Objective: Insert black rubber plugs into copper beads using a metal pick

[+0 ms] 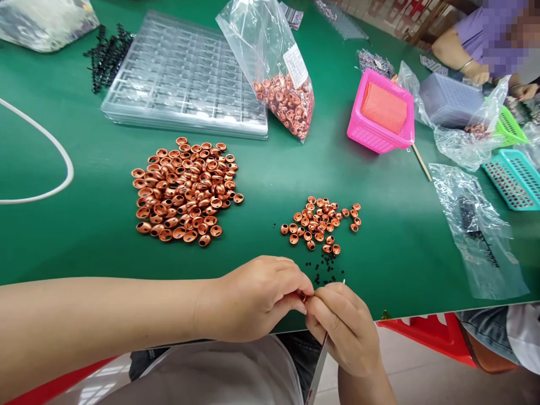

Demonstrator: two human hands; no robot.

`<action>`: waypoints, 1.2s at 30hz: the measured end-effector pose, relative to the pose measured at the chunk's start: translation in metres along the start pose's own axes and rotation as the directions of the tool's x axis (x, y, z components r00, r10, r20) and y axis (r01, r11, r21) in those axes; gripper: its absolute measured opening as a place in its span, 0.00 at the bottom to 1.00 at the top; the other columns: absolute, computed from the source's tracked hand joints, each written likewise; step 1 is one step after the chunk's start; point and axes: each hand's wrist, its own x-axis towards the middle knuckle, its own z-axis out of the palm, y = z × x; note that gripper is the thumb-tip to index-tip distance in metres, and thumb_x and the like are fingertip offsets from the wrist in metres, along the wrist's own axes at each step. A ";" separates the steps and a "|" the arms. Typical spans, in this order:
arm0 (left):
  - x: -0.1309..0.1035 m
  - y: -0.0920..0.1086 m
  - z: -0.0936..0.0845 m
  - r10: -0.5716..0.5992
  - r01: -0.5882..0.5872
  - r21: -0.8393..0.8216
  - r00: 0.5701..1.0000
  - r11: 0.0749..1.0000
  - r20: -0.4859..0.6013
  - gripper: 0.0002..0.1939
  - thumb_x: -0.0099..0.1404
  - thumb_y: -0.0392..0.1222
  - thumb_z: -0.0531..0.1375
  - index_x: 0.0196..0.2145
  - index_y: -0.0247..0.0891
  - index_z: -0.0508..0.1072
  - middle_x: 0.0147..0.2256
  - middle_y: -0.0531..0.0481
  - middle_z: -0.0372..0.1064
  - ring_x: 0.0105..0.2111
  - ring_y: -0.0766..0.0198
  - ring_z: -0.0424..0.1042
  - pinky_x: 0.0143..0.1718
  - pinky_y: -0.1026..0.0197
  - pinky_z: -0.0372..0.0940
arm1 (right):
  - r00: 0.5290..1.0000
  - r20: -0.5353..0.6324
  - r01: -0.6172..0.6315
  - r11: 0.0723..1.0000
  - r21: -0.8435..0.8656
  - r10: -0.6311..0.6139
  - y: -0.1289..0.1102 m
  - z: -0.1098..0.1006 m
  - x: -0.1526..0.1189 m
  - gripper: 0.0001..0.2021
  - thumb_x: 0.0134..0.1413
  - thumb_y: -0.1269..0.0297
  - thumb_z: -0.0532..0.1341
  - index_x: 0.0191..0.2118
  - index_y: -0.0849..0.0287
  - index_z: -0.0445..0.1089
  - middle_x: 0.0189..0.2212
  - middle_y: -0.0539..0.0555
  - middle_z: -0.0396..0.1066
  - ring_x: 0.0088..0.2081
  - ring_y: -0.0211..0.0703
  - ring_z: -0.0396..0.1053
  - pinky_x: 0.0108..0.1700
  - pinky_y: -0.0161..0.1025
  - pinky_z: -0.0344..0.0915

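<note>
My left hand (264, 298) is closed in a pinch on a small copper-coloured cup-shaped piece (303, 297), mostly hidden by the fingertips. Against those fingertips, my right hand (343, 326) is closed too. A long slender pale tool (319, 365) runs through it, its thin tip showing above the knuckles and its wider end below; its kind is unclear. Just beyond the hands lie tiny black discs (324, 270) and a small group of copper-coloured cups with holes (316, 218). Further left is a larger pile of bigger copper-coloured cups (185, 188).
Clear plastic trays (181, 79) are stacked at the back, with a bag of copper-coloured cups (287, 101) leaning on them. Black strips (109, 53) lie left. To the right are a pink basket (358, 126), a plastic bag (498, 264) and a co-worker (468, 42). A white cable (63, 157) curves at left.
</note>
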 end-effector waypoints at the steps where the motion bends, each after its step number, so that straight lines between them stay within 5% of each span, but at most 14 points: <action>1: 0.000 0.000 0.000 -0.001 0.001 -0.005 1.000 1.000 -0.003 0.06 0.69 0.30 0.54 0.38 0.36 0.70 0.31 0.49 0.74 0.30 0.66 0.70 0.34 0.66 0.65 | 1.000 0.004 -0.001 1.000 0.003 0.001 0.000 0.000 0.000 0.12 0.61 0.77 0.59 0.50 0.64 0.70 0.34 0.57 0.74 0.34 0.42 0.68 0.33 0.40 0.69; 5: 0.001 -0.003 0.000 -0.049 0.050 -0.029 0.999 0.998 0.015 0.06 0.69 0.31 0.55 0.36 0.35 0.72 0.30 0.50 0.74 0.30 0.66 0.70 0.34 0.67 0.65 | 1.000 -0.005 -0.002 0.999 -0.033 0.002 0.001 0.002 0.002 0.12 0.60 0.77 0.60 0.48 0.64 0.71 0.34 0.56 0.74 0.33 0.41 0.68 0.33 0.39 0.68; 10: 0.007 0.000 -0.005 -0.261 0.265 -0.194 0.964 0.944 0.048 0.04 0.65 0.32 0.60 0.37 0.34 0.76 0.31 0.51 0.74 0.30 0.69 0.70 0.34 0.70 0.64 | 0.991 -0.136 -0.021 0.999 -0.025 0.017 0.000 0.004 0.008 0.13 0.58 0.80 0.61 0.47 0.63 0.71 0.33 0.55 0.73 0.33 0.39 0.68 0.32 0.38 0.68; 17: 0.014 0.005 -0.008 -0.484 0.539 -0.550 0.836 0.638 0.257 0.06 0.60 0.37 0.64 0.35 0.33 0.75 0.31 0.52 0.73 0.30 0.68 0.69 0.33 0.67 0.66 | 0.947 -0.306 -0.095 0.995 0.037 0.101 -0.003 0.001 0.006 0.20 0.53 0.82 0.65 0.51 0.59 0.70 0.36 0.55 0.74 0.35 0.39 0.72 0.33 0.38 0.71; 23: 0.014 0.004 -0.008 -0.513 0.590 -0.636 0.792 0.498 0.332 0.06 0.59 0.37 0.64 0.35 0.33 0.75 0.29 0.53 0.71 0.29 0.69 0.68 0.31 0.67 0.65 | 0.954 -0.286 -0.083 0.996 0.043 0.092 -0.001 0.004 0.003 0.20 0.54 0.80 0.65 0.52 0.59 0.70 0.37 0.55 0.75 0.36 0.40 0.73 0.33 0.38 0.72; 36: 0.014 0.001 -0.009 -0.466 0.583 -0.618 0.807 0.527 0.364 0.05 0.60 0.34 0.64 0.36 0.34 0.75 0.30 0.54 0.71 0.29 0.71 0.67 0.31 0.68 0.63 | 0.960 -0.277 -0.040 0.999 0.013 0.042 -0.003 0.001 0.007 0.18 0.58 0.79 0.61 0.52 0.58 0.70 0.34 0.53 0.75 0.34 0.38 0.70 0.32 0.36 0.68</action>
